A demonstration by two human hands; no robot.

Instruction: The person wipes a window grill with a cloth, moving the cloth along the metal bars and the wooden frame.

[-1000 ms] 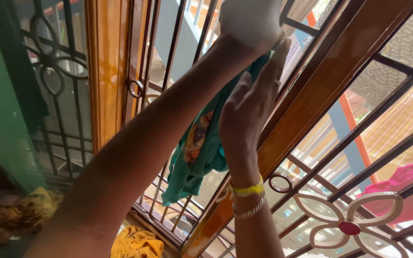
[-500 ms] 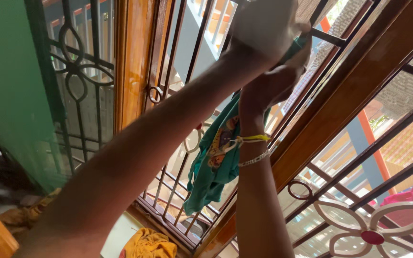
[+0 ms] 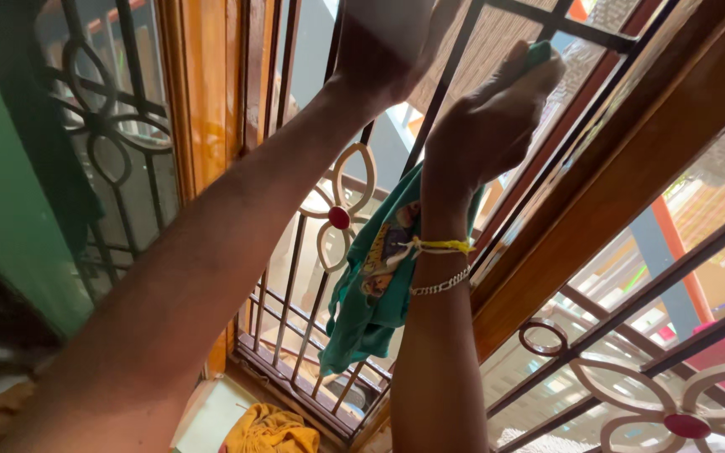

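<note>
Your right hand (image 3: pixel 488 126) raised, fingers clamped on teal printed cloth (image 3: pixel 375 277) hanging against window grille (image 3: pixel 455 75). Your left hand (image 3: pixel 383 42) higher, overexposed; grip unclear.

A single camera is sitting on the person's head and is tilting upward rather than down, looking along both raised arms toward a window. It is facing the grille (image 3: pixel 354 277) from close range, so the left forearm is filling the lower left of the view and the right forearm is rising from the bottom centre. The left hand (image 3: pixel 383 42) is being cut off by the top edge, while the right hand (image 3: pixel 488 126) is sitting high in the view, gripping a green cloth (image 3: pixel 371 294). The view is leaning, so the wooden frame (image 3: pixel 631 176) is running diagonally. With only one view, nothing is being shared with another.
</note>
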